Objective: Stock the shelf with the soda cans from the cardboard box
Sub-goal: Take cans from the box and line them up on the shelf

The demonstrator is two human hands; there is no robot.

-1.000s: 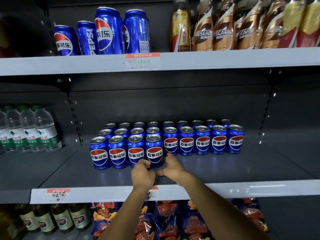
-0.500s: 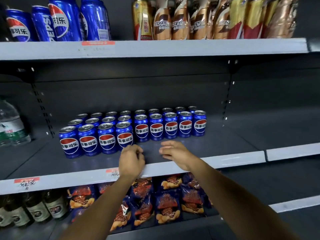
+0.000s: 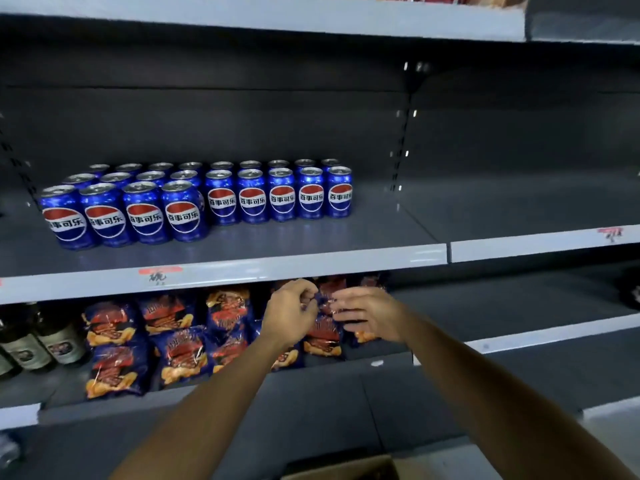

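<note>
Several blue soda cans point(image 3: 183, 211) stand in rows on the grey middle shelf point(image 3: 311, 261), with a front row of several at the left. Both hands hang in front of the shelf below, holding nothing. My left hand point(image 3: 289, 311) has loosely curled fingers. My right hand point(image 3: 367, 315) is relaxed with fingers half spread. A corner of the cardboard box point(image 3: 349, 469) shows at the bottom edge; its inside is hidden.
Orange and blue snack bags point(image 3: 180, 344) fill the lower shelf behind my hands. Dark bottles point(image 3: 34, 344) stand at the lower left. The right bay of the shelving point(image 3: 536, 202) is bare dark metal.
Both hands have drawn back from the cans and dropped below the middle shelf's edge. The view has swung down and to the right, so the top shelf's goods have left the frame.
</note>
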